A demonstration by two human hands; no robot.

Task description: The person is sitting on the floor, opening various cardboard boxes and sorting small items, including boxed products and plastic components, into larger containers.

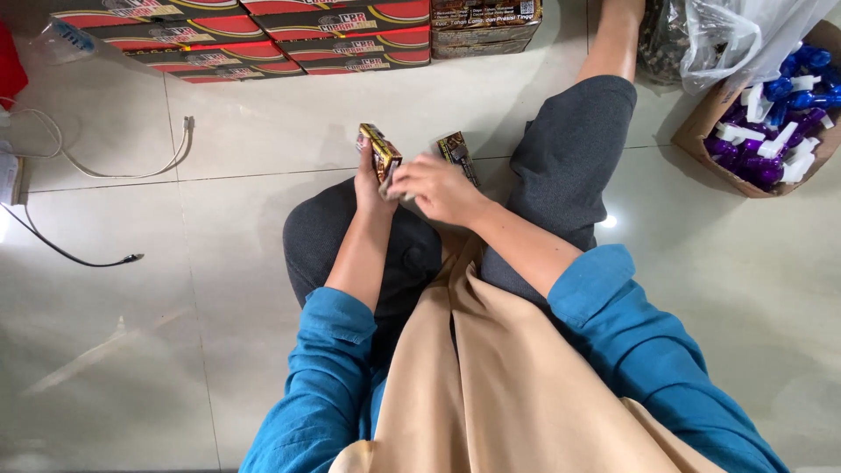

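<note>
clearly the left hand grips a small brown-and-yellow cardboard box upright, steadying it while the right hand curls its fingers against the box's side

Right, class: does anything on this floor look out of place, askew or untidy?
Mildly. A white cable and a black cable trail loose across the tiles at left. The cardboard box of purple spray bottles is a jumble. The small boxes in the left hand and right hand look undamaged.
</note>
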